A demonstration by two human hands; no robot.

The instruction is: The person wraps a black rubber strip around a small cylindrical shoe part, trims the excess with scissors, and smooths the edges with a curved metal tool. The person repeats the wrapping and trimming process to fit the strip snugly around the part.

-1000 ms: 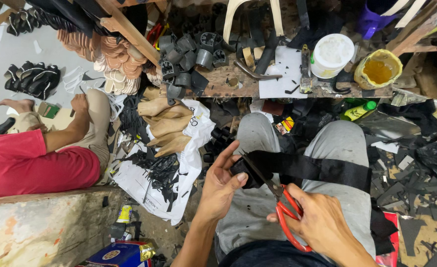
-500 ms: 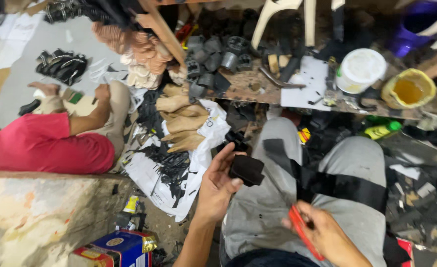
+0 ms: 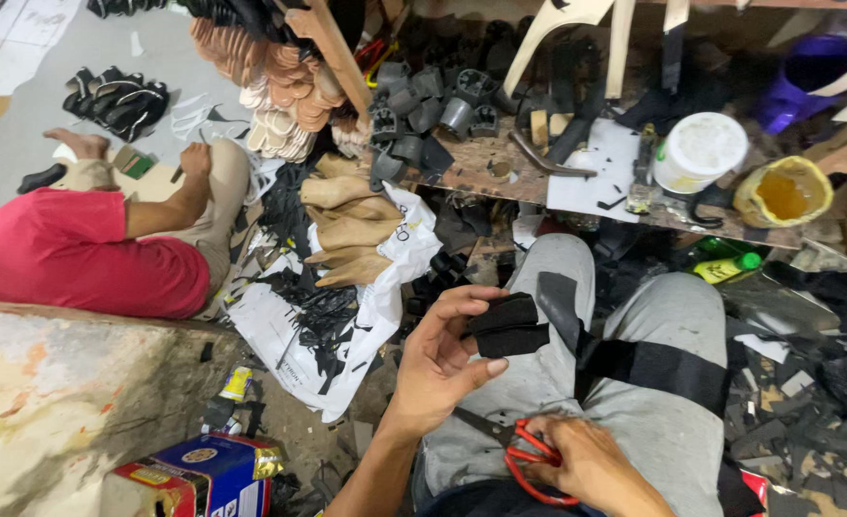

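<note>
My left hand (image 3: 442,359) holds a small folded piece of black material (image 3: 508,326) above my left thigh, thumb under it and fingers over its top. My right hand (image 3: 581,460) rests low on my lap and grips red-handled scissors (image 3: 529,458), whose dark blades point left under my left wrist. A long black strip (image 3: 653,369) lies across my grey trousers (image 3: 538,383), and another black strip runs down my left thigh.
A low wooden bench (image 3: 500,172) ahead carries grey heel blocks (image 3: 423,110), a white tub (image 3: 699,151), a yellow pot (image 3: 783,191) and a paper sheet. Tan shoe lasts (image 3: 351,235) lie on white sheeting. A person in a red shirt (image 3: 79,258) sits left. A cardboard box (image 3: 193,474) stands beside me.
My right hand with the scissors has dropped from the black piece to my lap. My left hand keeps the black piece, now folded and raised slightly. The camera view has shifted.
</note>
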